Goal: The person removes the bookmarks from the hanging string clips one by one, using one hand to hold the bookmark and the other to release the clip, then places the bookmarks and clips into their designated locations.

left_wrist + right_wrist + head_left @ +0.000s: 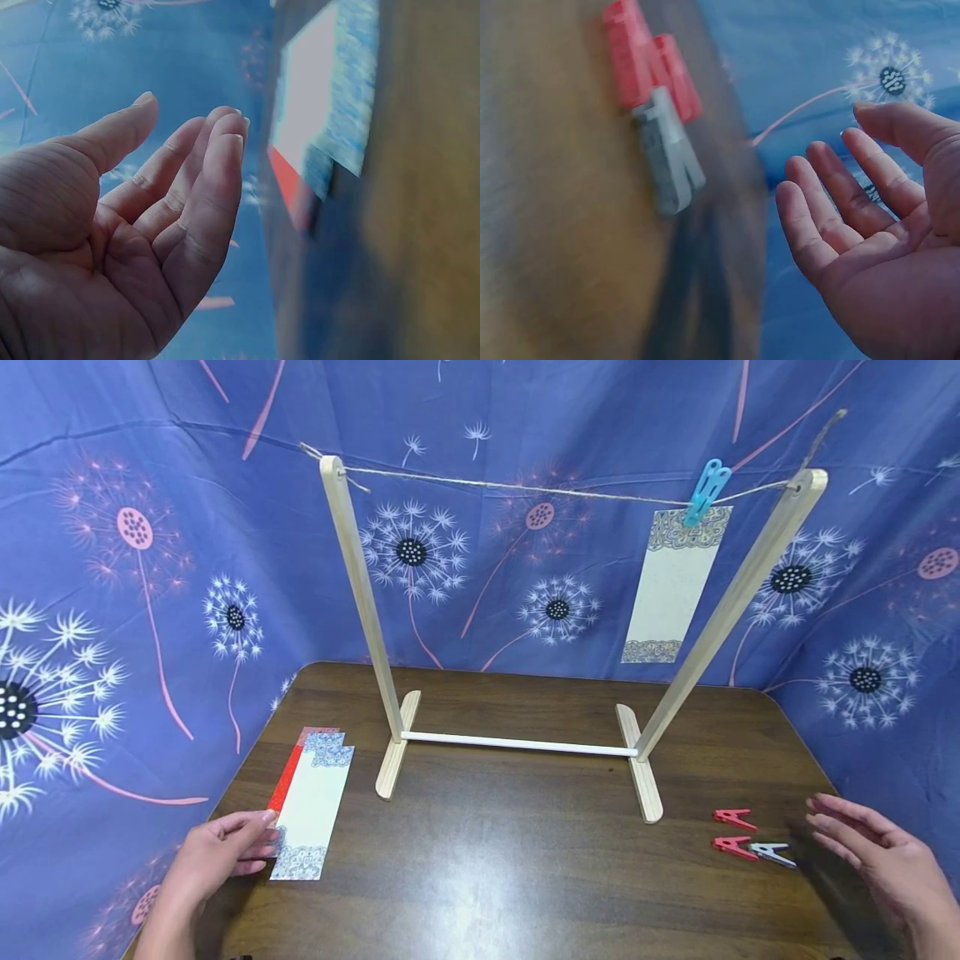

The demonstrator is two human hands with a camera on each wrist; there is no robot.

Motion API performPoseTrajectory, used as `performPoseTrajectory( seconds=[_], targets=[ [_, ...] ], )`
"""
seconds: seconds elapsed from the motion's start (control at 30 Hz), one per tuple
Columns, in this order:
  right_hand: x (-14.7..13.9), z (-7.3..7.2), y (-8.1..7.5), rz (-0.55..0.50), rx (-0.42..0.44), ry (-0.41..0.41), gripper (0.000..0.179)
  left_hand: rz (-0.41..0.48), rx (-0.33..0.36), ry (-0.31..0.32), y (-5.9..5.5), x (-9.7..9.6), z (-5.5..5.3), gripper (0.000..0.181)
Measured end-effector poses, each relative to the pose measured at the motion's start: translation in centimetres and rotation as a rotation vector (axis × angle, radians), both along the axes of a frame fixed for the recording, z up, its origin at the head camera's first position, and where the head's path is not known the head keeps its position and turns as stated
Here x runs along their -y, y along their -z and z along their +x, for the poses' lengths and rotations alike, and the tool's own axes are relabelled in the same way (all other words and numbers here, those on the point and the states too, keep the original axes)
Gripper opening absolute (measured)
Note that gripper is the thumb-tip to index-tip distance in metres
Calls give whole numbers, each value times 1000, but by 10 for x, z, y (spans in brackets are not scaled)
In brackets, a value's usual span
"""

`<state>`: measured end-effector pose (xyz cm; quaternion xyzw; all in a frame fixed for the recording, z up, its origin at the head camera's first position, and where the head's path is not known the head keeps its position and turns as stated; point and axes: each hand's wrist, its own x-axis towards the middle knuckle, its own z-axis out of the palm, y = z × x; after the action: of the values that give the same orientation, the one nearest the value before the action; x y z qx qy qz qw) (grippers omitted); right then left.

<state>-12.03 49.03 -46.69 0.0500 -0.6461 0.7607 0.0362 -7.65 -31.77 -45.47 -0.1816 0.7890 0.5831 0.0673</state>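
Note:
My left hand (221,852) hovers at the left edge of a small stack of paper strips. In the left wrist view its fingers are loosely bent and hold nothing. A white strip with blue patterned ends (313,814) lies on top, over another blue-patterned one and a red strip (287,777). My right hand (881,856) is to the right of several clothespins, its fingers relaxed and its palm bare in the right wrist view. Two red clothespins (733,847) and a grey clothespin (667,154) lie there, the grey one nearest the hand.
A wooden stand with two posts (363,602) and a white crossbar (517,744) is on the brown table (480,827). Between the post tops runs a twine line (517,487). From its right part hangs a cream patterned strip (671,589), clipped by a blue clothespin (707,493).

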Motion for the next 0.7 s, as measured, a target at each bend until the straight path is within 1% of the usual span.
performPoseTrajectory(
  seconds=[0.1,0.2,0.33,0.43,0.53,0.6,0.7],
  targets=[
    [6,-10,-20,-5,-37,-10,41,10,-35,22,-8,-5,-10,59],
    [13,-22,-39,63,-73,3,42,24,-76,54,-15,-12,-19,57],
    [25,-38,-63,88,-120,16,44,36,-114,94,-23,-22,-28,55],
    [33,-47,-80,98,-162,10,45,40,-144,117,-27,-29,-33,52],
    [40,-55,-95,141,-218,-9,45,41,-178,135,-29,-34,-37,49],
    [43,-60,-104,158,-250,-22,45,32,-189,141,-31,-37,-40,49],
    [49,-66,-117,174,-270,-25,46,25,-197,153,-34,-41,-44,51]
  ],
)
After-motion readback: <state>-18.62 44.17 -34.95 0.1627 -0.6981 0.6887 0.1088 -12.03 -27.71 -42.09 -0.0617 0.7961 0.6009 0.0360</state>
